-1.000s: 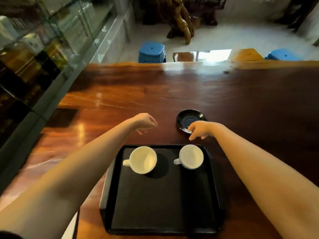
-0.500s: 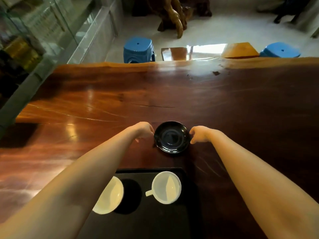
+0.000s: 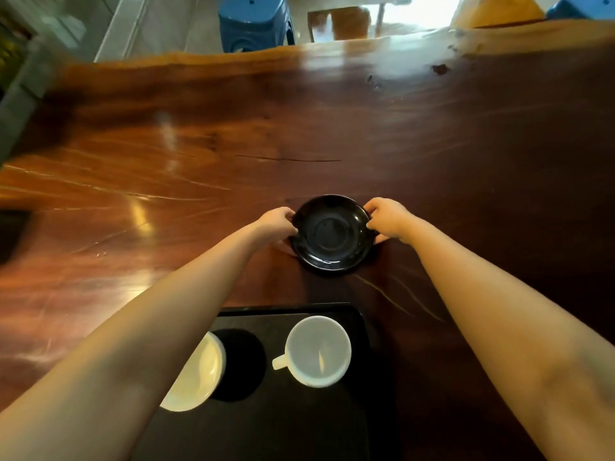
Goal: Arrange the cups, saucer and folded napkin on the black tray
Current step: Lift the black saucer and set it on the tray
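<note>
A glossy black saucer (image 3: 331, 232) sits on the dark wooden table just beyond the black tray (image 3: 289, 424). My left hand (image 3: 278, 222) grips its left rim and my right hand (image 3: 387, 219) grips its right rim. On the tray stand two white cups: the right cup (image 3: 317, 351) with its handle pointing left, and the left cup (image 3: 196, 377), partly hidden under my left forearm. No folded napkin is in view.
The wide wooden table (image 3: 299, 128) stretches far ahead and to both sides. Beyond its far edge stand blue stools (image 3: 254, 21) and a low wooden seat (image 3: 339, 23) on a pale floor. A glass cabinet runs along the left.
Both hands have closed on the saucer's rims; a second ago only the right hand touched it. The view has tilted forward and down, so the tray sits lower in frame.
</note>
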Demonstrator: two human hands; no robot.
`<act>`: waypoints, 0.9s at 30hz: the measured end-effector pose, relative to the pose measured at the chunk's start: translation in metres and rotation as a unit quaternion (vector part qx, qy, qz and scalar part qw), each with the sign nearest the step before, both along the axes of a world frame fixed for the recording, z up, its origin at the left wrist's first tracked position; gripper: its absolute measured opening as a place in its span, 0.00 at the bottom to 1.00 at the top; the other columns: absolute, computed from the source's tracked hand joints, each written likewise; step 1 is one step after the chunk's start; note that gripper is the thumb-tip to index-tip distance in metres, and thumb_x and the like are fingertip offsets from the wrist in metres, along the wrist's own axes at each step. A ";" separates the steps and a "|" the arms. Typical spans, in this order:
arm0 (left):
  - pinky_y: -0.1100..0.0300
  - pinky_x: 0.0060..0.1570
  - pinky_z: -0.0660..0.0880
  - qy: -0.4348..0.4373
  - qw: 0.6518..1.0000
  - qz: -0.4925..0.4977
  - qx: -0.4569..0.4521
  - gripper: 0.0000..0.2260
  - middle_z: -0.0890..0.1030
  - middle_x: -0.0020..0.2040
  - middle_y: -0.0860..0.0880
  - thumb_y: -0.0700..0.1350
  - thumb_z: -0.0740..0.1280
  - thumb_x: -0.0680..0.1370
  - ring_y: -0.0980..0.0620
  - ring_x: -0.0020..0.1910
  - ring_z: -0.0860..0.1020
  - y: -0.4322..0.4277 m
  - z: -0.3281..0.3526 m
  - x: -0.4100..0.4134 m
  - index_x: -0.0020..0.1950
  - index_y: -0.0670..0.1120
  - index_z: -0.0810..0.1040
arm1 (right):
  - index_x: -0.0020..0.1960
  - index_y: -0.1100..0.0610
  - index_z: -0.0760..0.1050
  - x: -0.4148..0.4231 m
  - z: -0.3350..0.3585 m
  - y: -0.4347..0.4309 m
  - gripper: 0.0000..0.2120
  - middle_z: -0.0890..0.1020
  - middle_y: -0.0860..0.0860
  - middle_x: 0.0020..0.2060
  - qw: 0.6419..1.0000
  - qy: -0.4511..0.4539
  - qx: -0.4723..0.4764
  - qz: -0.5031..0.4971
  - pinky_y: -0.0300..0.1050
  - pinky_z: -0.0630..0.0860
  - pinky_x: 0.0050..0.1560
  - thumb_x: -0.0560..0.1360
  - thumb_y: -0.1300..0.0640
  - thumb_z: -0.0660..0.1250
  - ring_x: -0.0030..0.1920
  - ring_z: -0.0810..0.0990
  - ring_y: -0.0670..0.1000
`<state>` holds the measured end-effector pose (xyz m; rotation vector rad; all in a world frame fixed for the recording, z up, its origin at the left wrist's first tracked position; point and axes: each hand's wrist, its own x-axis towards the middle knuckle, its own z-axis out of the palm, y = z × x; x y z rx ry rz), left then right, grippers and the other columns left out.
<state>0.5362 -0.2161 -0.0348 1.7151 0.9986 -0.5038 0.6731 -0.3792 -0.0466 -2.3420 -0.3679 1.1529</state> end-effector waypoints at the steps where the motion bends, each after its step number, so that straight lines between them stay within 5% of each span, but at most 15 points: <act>1: 0.51 0.41 0.80 -0.003 1.000 0.017 -0.013 0.16 0.74 0.54 0.42 0.31 0.61 0.78 0.41 0.51 0.79 0.000 0.000 -0.001 0.66 0.39 0.69 | 0.55 0.56 0.72 -0.001 0.000 -0.002 0.15 0.76 0.54 0.48 1.000 0.014 0.014 -0.018 0.51 0.82 0.44 0.75 0.72 0.59 0.50 0.79 0.56; 7: 0.48 0.47 0.79 0.002 0.999 0.048 -0.009 0.11 0.76 0.38 0.44 0.29 0.58 0.78 0.36 0.51 0.80 -0.008 0.008 -0.008 0.58 0.37 0.74 | 0.57 0.61 0.77 -0.013 0.012 -0.006 0.17 0.81 0.58 0.46 0.999 -0.009 0.035 -0.005 0.57 0.81 0.49 0.74 0.74 0.59 0.48 0.83 0.59; 12: 0.56 0.45 0.79 -0.023 0.999 0.031 0.029 0.16 0.79 0.50 0.41 0.29 0.60 0.76 0.40 0.54 0.81 -0.008 0.037 -0.015 0.63 0.37 0.75 | 0.60 0.62 0.76 -0.018 0.047 -0.007 0.17 0.80 0.57 0.47 0.998 0.005 0.060 -0.020 0.50 0.81 0.45 0.75 0.74 0.60 0.47 0.81 0.56; 16: 0.52 0.55 0.78 -0.061 0.996 0.030 0.059 0.16 0.80 0.58 0.38 0.30 0.63 0.75 0.43 0.54 0.80 -0.002 0.070 -0.025 0.63 0.39 0.76 | 0.61 0.62 0.76 -0.023 0.082 -0.007 0.17 0.80 0.58 0.50 0.996 -0.012 0.089 -0.027 0.52 0.81 0.48 0.75 0.73 0.61 0.49 0.81 0.55; 22: 0.52 0.49 0.78 -0.119 0.990 0.051 0.046 0.17 0.80 0.47 0.41 0.27 0.61 0.75 0.47 0.41 0.80 -0.002 0.131 -0.058 0.63 0.36 0.75 | 0.58 0.62 0.78 -0.041 0.136 -0.002 0.17 0.82 0.59 0.47 0.992 -0.037 0.116 -0.018 0.54 0.81 0.51 0.74 0.74 0.62 0.45 0.82 0.55; 27: 0.49 0.48 0.79 -0.152 0.985 0.064 0.045 0.18 0.78 0.50 0.39 0.25 0.60 0.75 0.43 0.48 0.79 -0.004 0.169 -0.102 0.63 0.36 0.74 | 0.57 0.62 0.78 -0.076 0.176 0.001 0.16 0.82 0.58 0.45 0.988 -0.071 0.134 0.009 0.50 0.81 0.47 0.73 0.73 0.62 0.42 0.82 0.54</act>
